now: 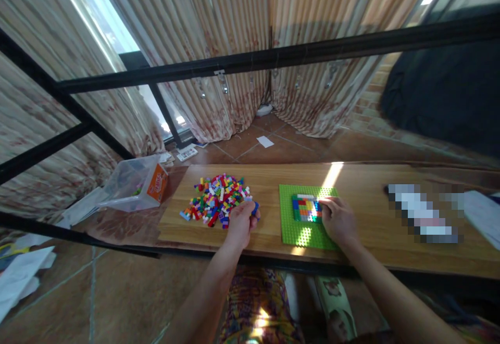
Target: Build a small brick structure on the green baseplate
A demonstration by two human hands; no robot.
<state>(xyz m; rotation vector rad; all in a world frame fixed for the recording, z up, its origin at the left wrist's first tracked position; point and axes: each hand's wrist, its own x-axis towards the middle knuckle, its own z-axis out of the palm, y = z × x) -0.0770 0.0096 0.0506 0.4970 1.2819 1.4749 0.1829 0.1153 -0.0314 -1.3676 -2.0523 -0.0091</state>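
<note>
The left hand (242, 218) is closed with thumb and fingers around a blue toy brick (255, 209), perhaps more than one, just beside the loose heap of multicoloured bricks (219, 195) beyond and to its left. The right hand (340, 223) has its fingertips at the near-right side of a multicoloured brick panel (302, 211) on the green studded baseplate (287, 232), which lies between the hands, partly under the right one; whether those fingers pinch a brick or only press, I cannot tell. The bricks look like hard plastic, so they should be light, stiff, smooth and hardly fragile, best held by two opposite side walls with studs and underside free. The baseplate seems thin and light, likely to slide on the wooden tabletop (267, 234), and is best steadied at a bare edge
</note>
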